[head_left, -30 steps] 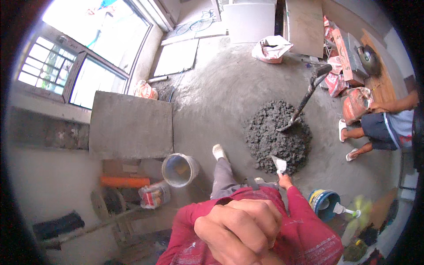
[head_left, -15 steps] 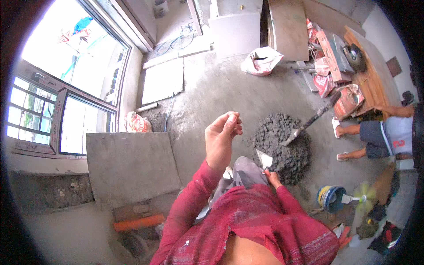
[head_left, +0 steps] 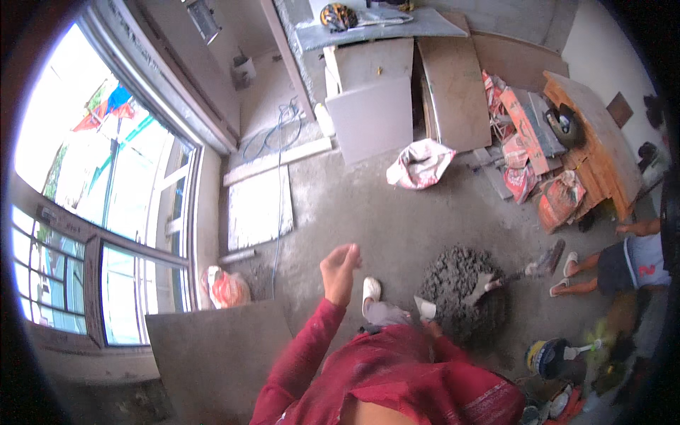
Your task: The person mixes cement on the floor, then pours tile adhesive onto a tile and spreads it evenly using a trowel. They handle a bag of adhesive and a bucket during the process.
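My left hand (head_left: 340, 275) is raised above the floor, its fingers curled against the thumb, and nothing shows between them. Low at my right side, partly behind my red sleeve, my right hand (head_left: 431, 330) grips a trowel (head_left: 426, 309) with a pale blade. The blade is at the left edge of a heap of wet grey mortar (head_left: 457, 280) on the floor. A long-handled tool (head_left: 489, 285), a shovel or hoe, lies with its mortar-smeared head in the heap and its handle toward the far right.
Another person (head_left: 623, 265) stands at the right. A bucket (head_left: 547, 358) is near the right front, a large board (head_left: 219, 354) at the left front. An open sack (head_left: 421, 164) stands farther back. Boards (head_left: 372, 120) lean behind it, with bags (head_left: 562, 200) at right.
The view has tipped forward, so the room sits lower in the picture. My left hand has moved left relative to the heap. My light-coloured shoe now shows more fully.
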